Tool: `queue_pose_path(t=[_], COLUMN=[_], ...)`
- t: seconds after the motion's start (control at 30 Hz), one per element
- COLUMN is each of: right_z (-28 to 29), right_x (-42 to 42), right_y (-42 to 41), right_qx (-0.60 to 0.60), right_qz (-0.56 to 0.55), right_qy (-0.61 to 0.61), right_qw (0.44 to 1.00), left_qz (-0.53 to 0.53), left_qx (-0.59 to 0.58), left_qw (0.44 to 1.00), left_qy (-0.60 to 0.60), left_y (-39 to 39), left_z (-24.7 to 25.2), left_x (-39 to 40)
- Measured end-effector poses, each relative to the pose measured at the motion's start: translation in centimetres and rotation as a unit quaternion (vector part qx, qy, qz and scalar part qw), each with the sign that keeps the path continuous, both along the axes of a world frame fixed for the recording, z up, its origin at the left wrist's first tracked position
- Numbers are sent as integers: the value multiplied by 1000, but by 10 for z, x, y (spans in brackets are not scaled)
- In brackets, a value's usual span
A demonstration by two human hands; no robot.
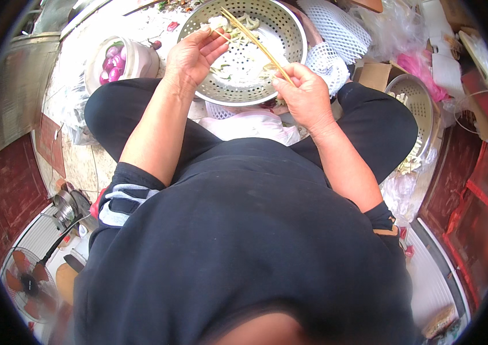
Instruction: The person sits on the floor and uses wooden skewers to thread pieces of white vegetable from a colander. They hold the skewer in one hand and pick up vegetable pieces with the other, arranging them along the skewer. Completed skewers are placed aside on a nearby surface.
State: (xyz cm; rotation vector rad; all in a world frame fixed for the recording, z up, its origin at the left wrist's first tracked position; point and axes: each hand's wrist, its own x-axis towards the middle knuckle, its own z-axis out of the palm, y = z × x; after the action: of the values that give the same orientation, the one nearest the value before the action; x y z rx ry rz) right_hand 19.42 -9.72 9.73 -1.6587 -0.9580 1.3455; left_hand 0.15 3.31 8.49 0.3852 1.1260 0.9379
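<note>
A round perforated metal colander (295,39) stands in front of my crossed legs, with pale cauliflower pieces (248,22) scattered in its bottom. My right hand (304,88) grips the lower end of a small bundle of bamboo skewers (257,42), which slants up and left across the colander. Over the colander's left side is my left hand (196,54), palm partly up. Between its thumb and fingers it pinches a thin pale stick (222,35), which looks like a single skewer. White cauliflower lies just beyond those fingertips; whether the stick pierces it I cannot tell.
To the left, a white plastic tub (140,60) holds peeled purple onions (113,64). White foam netting (334,30) lies right of the colander. A second colander (416,103) with pale pieces stands beside my right knee. A fan (28,282) is at the lower left.
</note>
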Motion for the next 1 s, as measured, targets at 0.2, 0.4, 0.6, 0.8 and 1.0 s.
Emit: queue_pose_path(t=[0.2, 0.4, 0.6, 0.8, 1.0], right_z=[2, 6, 3, 3, 8], right_x=[-6, -6, -4, -4, -5], right_y=[-5, -8, -11, -14, -17], right_qx=[28, 10, 4, 21, 13], right_qz=[10, 14, 11, 13, 8], right_qy=[-9, 10, 27, 17, 21], right_qw=[1000, 1000, 1000, 1000, 1000], left_qz=[15, -4, -32, -89, -107], left_qx=[60, 97, 110, 87, 38], left_qw=[998, 994, 991, 988, 990], left_qy=[21, 50, 62, 92, 78], left_y=[-8, -9, -9, -9, -12], left_z=[3, 1, 1, 4, 0], left_x=[-6, -9, -11, -9, -8])
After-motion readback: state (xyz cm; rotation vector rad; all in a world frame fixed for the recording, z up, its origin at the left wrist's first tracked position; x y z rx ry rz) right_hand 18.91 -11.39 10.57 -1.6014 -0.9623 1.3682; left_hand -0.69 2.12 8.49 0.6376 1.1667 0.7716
